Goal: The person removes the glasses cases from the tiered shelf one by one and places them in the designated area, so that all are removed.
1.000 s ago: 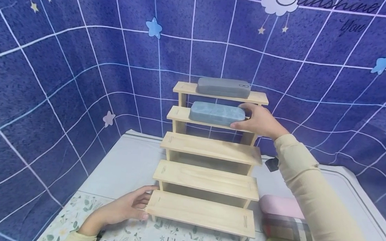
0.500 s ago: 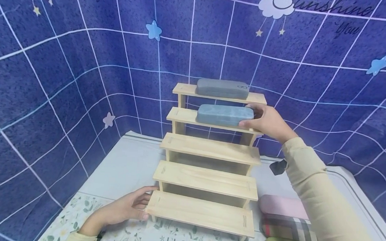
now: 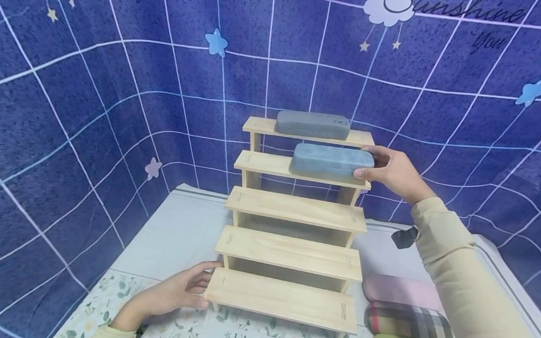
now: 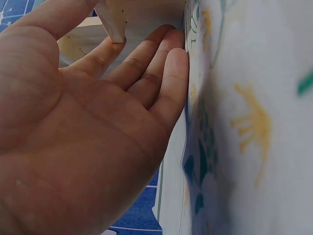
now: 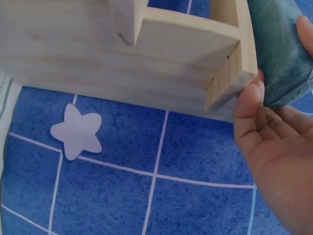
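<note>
My right grip [image 3: 393, 171] pinches the blue case [image 3: 329, 159] by its 3 o'clock end at the second-highest shelf [image 3: 263, 162]; I'd move it level while my loose-fingered left grip [image 3: 172, 293] steadies the rack [image 3: 296, 207] at 7 o'clock.

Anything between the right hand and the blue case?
Nothing visible: the right hand grips the blue case directly by its right end, thumb in front. The shelf end sits close beside the fingers, but not between hand and case.
</note>
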